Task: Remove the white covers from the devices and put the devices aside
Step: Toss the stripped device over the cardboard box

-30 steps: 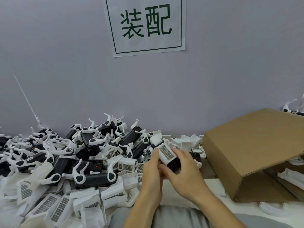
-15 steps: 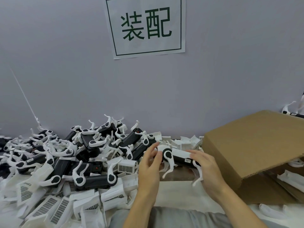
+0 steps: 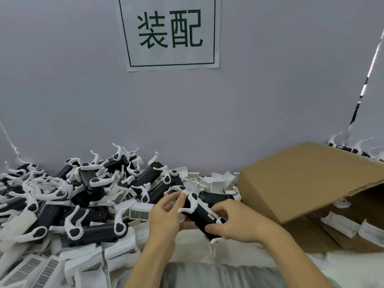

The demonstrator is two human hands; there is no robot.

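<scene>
— Both hands busy?
— Yes. Left hand (image 3: 164, 220) curled around the far end of one black device (image 3: 202, 215), fingertips (image 3: 182, 196) touching its white arm. Right hand (image 3: 239, 225) gripping the near end, fingers bent over the body, thumb near a white round joint.

— Where was the device?
— Between the two hands, tilted, held above the table, just in front of the body.

— Cover on it or off?
— Could not tell surely. No grilled white cover seen on it.

— And around the hands?
— Left of the left hand, a big pile of devices (image 3: 83, 194). Near it, loose white covers (image 3: 139, 214) with grilles. Right of the right hand, a cardboard box (image 3: 301, 179), lying tipped, more white parts (image 3: 340, 223) inside. Beyond the hands, on the wall, a paper sign (image 3: 170, 32).
</scene>
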